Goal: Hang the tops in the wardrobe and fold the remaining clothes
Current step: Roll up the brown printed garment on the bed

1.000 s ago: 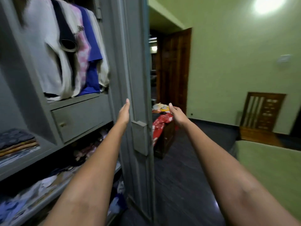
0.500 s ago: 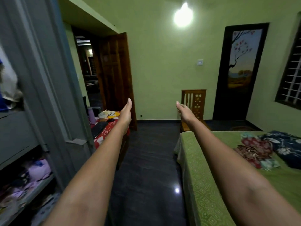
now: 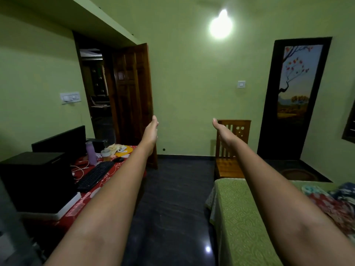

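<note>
At the lower left of the frame stands a table under a red cloth, bearing a black keyboard; just right of it the left hand is held out at mid-frame, grip wide with fingers straight, holding nothing. The right hand, right of centre, is likewise flat, grip wide and empty, in front of a wooden chair. The remaining clothes lie heaped on the green bed at the lower right edge, below and right of both hands, so the right hand is judged nearer; the heap's long axis cannot be told.
</note>
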The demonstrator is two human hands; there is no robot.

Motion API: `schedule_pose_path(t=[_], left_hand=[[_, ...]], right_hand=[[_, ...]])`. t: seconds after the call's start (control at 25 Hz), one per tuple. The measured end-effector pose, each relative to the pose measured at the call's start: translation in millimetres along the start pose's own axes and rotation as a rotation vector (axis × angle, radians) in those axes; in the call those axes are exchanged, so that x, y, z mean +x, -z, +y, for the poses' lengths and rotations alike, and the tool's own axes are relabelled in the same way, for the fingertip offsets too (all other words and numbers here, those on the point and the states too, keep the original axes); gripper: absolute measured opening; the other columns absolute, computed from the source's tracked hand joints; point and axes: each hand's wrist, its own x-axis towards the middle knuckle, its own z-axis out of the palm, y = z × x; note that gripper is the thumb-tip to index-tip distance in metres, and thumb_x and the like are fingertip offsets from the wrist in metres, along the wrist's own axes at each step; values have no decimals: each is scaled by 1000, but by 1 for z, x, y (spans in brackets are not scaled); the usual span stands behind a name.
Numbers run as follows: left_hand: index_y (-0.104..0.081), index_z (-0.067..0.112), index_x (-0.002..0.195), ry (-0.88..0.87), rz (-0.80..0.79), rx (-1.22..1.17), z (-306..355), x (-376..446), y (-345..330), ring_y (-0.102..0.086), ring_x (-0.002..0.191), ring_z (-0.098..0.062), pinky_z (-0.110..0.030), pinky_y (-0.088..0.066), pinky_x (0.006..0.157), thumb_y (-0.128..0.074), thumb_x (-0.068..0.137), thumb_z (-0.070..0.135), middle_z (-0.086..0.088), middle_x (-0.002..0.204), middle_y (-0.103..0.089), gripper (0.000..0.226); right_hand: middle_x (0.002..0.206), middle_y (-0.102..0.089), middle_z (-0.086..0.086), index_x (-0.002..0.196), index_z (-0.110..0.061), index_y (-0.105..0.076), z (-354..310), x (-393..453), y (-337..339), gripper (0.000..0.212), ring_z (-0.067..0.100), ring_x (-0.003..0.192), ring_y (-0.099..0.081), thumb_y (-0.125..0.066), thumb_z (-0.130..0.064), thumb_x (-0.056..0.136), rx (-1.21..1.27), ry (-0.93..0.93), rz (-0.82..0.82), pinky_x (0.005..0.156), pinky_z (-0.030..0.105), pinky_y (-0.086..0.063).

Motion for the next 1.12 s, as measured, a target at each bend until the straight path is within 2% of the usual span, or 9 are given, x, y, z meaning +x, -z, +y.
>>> schedule_pose_path(t=[0.2,0.32,0.48,0.64,0.8,0.96,1.12], left_hand=[[-27,13,149,64,-13,-16,-50,124,-38,-24,143,-24,-42,-21,118,-28,102,46,-3,155,-29,58],[-25,14,149,34,-22,-13,-83,218,-59,-24,144,-22,-41,-20,119,-32,103,38,-1,155,-28,53],[-26,15,149,2,-68,10,-89,351,-89,-25,143,-22,-42,-21,118,-30,102,40,-1,155,-29,53],[-31,12,147,-20,-123,-26,-85,478,-131,-27,142,-20,-38,-22,117,-30,102,39,-1,153,-32,52],[-32,11,147,20,-208,-8,-126,563,-181,-28,141,-20,-39,-22,117,-31,102,38,-3,152,-34,52],[-33,12,146,7,-240,-16,-152,654,-232,-29,141,-20,-39,-22,117,-32,102,38,-2,152,-35,52],[-36,15,145,-20,-280,-60,-146,746,-298,-31,140,-19,-40,-23,116,-32,101,40,1,150,-38,51]], right_hand=[[159,-15,3,152,-27,-14,43,129,-1,83,28,145,-15,-39,-71,86,22,-66,16,116,50,-15],[159,-14,4,153,-25,-12,66,217,3,82,30,145,-15,-40,-67,88,28,-59,62,116,50,-15],[159,-16,5,152,-23,-17,55,342,26,80,29,145,-15,-38,-66,88,10,-29,111,115,50,-15],[159,-15,3,153,-20,-17,43,460,50,66,23,146,-13,-35,-50,97,63,30,196,116,42,-12],[159,-16,5,152,-22,-18,79,549,62,67,26,146,-14,-36,-51,95,31,-34,233,116,47,-13],[158,-17,7,152,-20,-19,100,641,95,66,29,145,-16,-36,-51,97,5,-47,288,115,49,-16],[159,-14,4,153,-22,-17,89,728,154,65,27,146,-13,-33,-52,97,15,10,347,116,46,-13]])
